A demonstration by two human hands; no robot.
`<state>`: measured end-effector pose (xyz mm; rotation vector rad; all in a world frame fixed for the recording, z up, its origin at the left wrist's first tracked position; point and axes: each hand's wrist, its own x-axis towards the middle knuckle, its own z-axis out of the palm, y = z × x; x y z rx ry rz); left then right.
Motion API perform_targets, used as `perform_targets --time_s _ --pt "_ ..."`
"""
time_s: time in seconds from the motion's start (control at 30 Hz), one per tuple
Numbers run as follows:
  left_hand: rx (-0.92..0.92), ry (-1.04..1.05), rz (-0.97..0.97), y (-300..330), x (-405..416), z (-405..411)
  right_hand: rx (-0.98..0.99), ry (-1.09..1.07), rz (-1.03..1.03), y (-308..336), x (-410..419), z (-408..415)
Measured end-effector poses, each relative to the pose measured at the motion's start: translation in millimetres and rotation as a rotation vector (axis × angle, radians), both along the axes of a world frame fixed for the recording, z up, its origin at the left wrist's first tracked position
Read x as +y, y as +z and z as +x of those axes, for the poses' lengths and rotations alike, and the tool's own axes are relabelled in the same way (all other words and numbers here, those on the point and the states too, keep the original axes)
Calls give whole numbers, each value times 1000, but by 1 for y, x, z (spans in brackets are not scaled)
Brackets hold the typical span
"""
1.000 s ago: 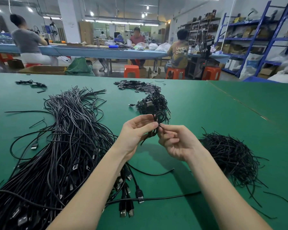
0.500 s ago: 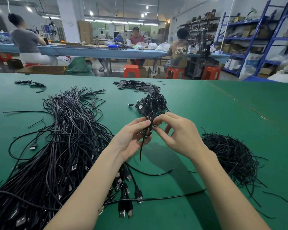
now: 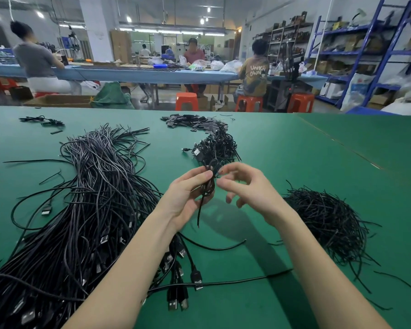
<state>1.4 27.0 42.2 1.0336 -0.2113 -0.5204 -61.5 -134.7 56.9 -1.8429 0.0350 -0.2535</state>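
A small coiled black cable (image 3: 208, 189) is held upright above the green table (image 3: 294, 162). My left hand (image 3: 185, 200) grips the coil between thumb and fingers, and a loose tail hangs down below it. My right hand (image 3: 247, 188) is blurred, its fingers curled, with thumb and index fingertip pinching at a thin black tie at the top of the coil. The tie itself is hard to make out against the cable.
A large heap of loose black USB cables (image 3: 81, 210) covers the table's left. A pile of thin black ties (image 3: 328, 222) lies to the right. Tied cable coils (image 3: 216, 148) and flat black pieces (image 3: 190, 121) lie beyond my hands. People sit at a far bench.
My right hand rose from beside the coil to its top and has turned at the tie. The left hand kept its hold, and the coil's tail now hangs straight down.
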Motion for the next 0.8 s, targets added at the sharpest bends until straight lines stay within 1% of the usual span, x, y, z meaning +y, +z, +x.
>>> perform_targets --time_s 0.07,0.13,0.17,0.2,0.27,0.4,0.43,0.47,0.5,0.53,0.57,0.6,0.63,0.67,0.7,0.73,0.8 --pt "72 -9 -47 0 0 0 -270 -48 -378 0 -7 -2" --pt "110 -29 -68 1 0 0 -407 -60 -667 1 -9 -4" --pt "114 -39 -67 1 0 -1 -448 -77 -747 1 -8 -5" --pt "116 -46 -62 0 1 0 -485 -106 -798 0 -8 -5" --pt "115 -57 -54 0 1 0 -539 -140 -829 1 -7 -6" --pt "60 -40 -27 -3 0 0 -550 -118 -717 -2 -8 -3" --pt "27 -37 -22 -4 0 1 -521 -122 -632 -4 -4 -1" --pt "-13 -31 -19 -5 1 1 -446 -120 -477 -7 1 2" --pt "-55 -20 -14 -6 1 2 -306 -113 -231 -7 3 5" --pt "-94 -8 -7 -5 2 2 -99 -69 111 -6 5 8" --pt "-127 -3 2 -5 2 1 155 33 528 -3 6 9" --pt "-149 -3 8 -4 2 1 347 108 888 -2 6 9" --pt "-156 -4 13 -4 2 1 425 126 1051 -4 5 8" --pt "-147 3 19 -3 2 2 427 126 1029 -4 6 9" --pt "-123 12 27 -4 3 3 357 99 836 -5 7 10" --pt "-91 19 35 -4 4 3 228 33 541 -6 7 10" --pt "-32 19 33 -6 6 6 -94 -121 -68 -8 4 8"
